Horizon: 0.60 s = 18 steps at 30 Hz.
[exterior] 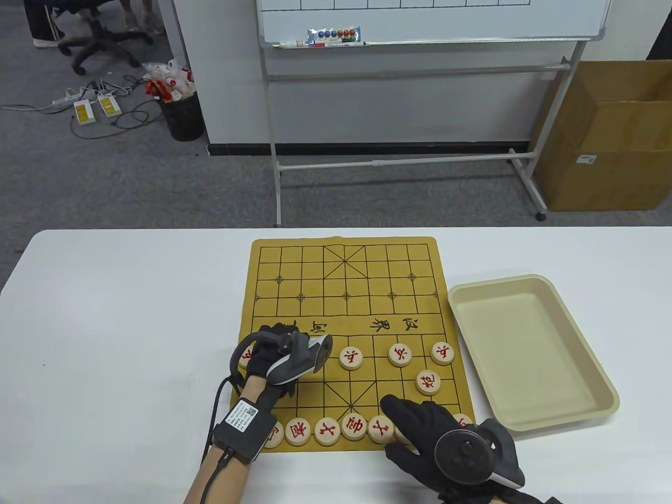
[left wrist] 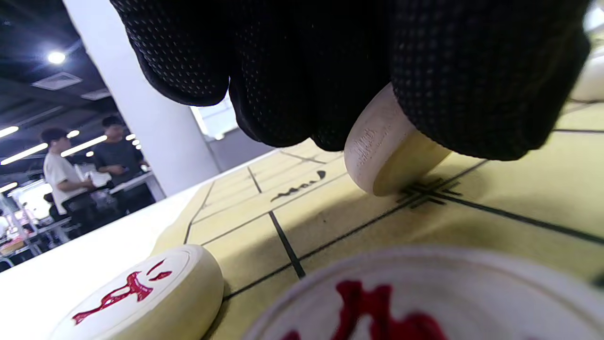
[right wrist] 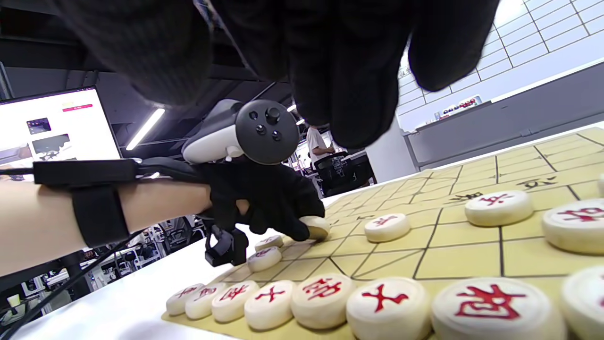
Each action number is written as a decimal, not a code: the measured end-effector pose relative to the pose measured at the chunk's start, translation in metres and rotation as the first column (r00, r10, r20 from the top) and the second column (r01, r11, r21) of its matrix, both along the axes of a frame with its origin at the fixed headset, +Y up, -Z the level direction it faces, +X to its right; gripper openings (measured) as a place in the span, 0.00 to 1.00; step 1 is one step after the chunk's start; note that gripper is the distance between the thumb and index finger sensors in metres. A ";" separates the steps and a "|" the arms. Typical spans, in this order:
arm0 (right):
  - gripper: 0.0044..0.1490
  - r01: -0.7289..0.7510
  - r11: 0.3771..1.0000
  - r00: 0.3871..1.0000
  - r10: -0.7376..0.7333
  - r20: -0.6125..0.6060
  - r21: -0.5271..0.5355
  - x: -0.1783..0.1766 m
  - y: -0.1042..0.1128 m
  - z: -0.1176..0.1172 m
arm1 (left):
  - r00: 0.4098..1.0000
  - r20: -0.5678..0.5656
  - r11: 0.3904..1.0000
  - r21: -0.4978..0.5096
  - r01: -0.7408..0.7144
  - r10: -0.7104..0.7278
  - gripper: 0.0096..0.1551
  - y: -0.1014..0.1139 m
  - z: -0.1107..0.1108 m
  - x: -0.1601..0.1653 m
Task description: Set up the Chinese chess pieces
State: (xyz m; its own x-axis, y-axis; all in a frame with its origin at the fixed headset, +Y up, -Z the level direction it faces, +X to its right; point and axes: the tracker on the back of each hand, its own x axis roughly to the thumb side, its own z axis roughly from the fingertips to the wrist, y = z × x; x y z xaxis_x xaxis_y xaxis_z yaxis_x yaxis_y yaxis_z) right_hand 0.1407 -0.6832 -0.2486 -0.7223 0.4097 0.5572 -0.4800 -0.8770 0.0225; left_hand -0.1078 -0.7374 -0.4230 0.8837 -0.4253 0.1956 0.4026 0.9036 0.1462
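The yellow chess board lies at the table's middle. Red-lettered wooden pieces line its near row, and soldiers and a cannon stand further up. My left hand is over the board's left side. In the left wrist view its fingers pinch a tilted piece, whose lower edge touches a marked crossing. My right hand lies with fingers stretched over the right part of the near row, and it holds nothing that I can see.
A beige tray with nothing in it sits right of the board. Two pieces lie close to the left wrist camera. Beyond the table stand a whiteboard frame and a cardboard box.
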 end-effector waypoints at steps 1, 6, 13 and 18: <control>0.50 0.004 1.000 1.000 -0.004 0.005 0.002 0.000 0.000 0.000 | 1.000 0.006 1.000 -0.008 0.022 -0.022 0.32 -0.001 0.001 0.001; 0.50 0.006 1.000 1.000 -0.006 0.011 0.006 0.000 0.000 0.000 | 0.998 0.034 0.998 -0.036 0.047 -0.046 0.32 -0.004 0.005 0.001; 0.50 0.010 1.000 1.000 -0.010 0.024 0.001 0.002 0.000 -0.001 | 0.999 0.037 0.999 -0.038 0.017 -0.015 0.32 0.009 0.011 -0.002; 0.50 0.030 1.000 0.998 -0.030 0.057 -0.001 0.006 0.000 -0.005 | 0.965 0.115 0.971 0.000 -0.238 0.237 0.41 0.056 0.041 0.003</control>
State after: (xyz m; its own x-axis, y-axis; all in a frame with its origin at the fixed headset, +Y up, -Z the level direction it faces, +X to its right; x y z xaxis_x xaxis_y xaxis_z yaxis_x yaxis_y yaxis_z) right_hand 0.1465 -0.6830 -0.2536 -0.7400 0.4327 0.5150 -0.5066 -0.8622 -0.0036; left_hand -0.1050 -0.6817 -0.3824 0.9320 -0.2092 0.2959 0.1567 0.9689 0.1916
